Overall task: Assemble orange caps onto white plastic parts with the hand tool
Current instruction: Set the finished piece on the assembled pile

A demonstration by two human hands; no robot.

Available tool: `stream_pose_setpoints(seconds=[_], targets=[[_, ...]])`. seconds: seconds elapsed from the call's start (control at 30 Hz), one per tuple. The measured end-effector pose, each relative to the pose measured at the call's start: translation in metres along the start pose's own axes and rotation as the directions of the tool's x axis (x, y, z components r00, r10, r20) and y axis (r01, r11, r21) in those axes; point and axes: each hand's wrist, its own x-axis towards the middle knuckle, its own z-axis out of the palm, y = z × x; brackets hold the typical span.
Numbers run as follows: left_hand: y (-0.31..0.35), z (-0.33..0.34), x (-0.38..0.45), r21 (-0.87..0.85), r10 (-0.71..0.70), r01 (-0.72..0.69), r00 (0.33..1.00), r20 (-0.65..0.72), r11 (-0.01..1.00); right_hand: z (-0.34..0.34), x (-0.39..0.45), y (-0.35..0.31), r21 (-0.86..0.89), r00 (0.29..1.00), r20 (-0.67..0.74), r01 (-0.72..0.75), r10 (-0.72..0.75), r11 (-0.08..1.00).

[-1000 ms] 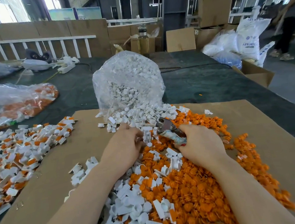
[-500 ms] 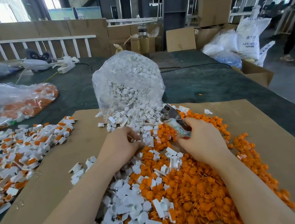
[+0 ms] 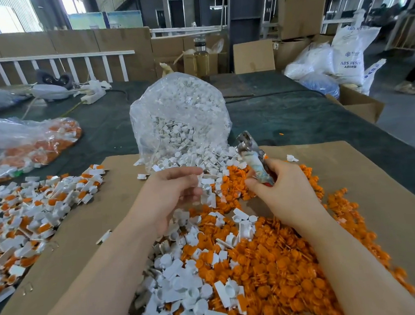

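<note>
My right hand (image 3: 282,191) grips the hand tool (image 3: 252,157), a metal-headed plier with a taped handle, its head raised and tilted up to the left. My left hand (image 3: 168,194) is lifted above the pile and pinches a white plastic part (image 3: 203,186) between thumb and fingers. Under both hands lies a heap of loose orange caps (image 3: 271,259) mixed with white parts (image 3: 184,283) on a brown cardboard sheet (image 3: 366,169). Left of it sits a pile of assembled white-and-orange pieces (image 3: 31,208).
A clear bag of white parts (image 3: 178,119) stands open behind the heap. Another clear bag with orange and white pieces (image 3: 24,147) lies at far left on the dark table (image 3: 285,119). Cardboard boxes, white sacks and a power strip sit beyond.
Both hands rose off the heap. My left hand came up holding a white part, and my right hand swung the tool's head upward and to the right.
</note>
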Motion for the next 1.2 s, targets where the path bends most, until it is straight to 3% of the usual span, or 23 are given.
stream_pose_setpoints(seconds=[0.07,0.13,0.37,0.53,0.8,1.03,1.2], targets=[[0.001,0.003,-0.001,-0.060,-0.005,0.007,1.000,0.031,0.998,0.000,-0.001,-0.001,0.079,1.000,0.002,-0.020,0.020,0.997],[0.002,0.007,-0.003,-0.008,0.031,-0.031,0.999,0.011,1.000,-0.001,-0.001,-0.002,0.137,1.000,0.002,-0.012,0.011,0.991],[0.004,0.025,-0.014,-0.028,0.159,-0.160,0.987,-0.037,0.987,-0.003,-0.007,-0.013,0.270,0.993,0.001,0.117,-0.122,0.956],[0.000,0.035,-0.019,0.031,0.227,-0.225,0.966,-0.124,0.974,0.001,-0.010,-0.019,0.254,0.985,-0.048,0.175,-0.169,0.951],[0.002,0.044,-0.026,-0.039,0.235,-0.244,0.959,-0.158,0.969,0.007,-0.013,-0.023,0.204,0.972,-0.152,0.209,-0.180,0.956],[-0.001,0.049,-0.029,0.142,0.349,-0.325,0.914,-0.209,0.935,0.010,-0.016,-0.026,0.059,0.943,-0.255,0.234,-0.212,0.970],[0.000,0.052,-0.033,0.223,0.405,-0.359,0.888,-0.216,0.906,0.012,-0.016,-0.027,0.069,0.947,-0.256,0.221,-0.196,0.973]])
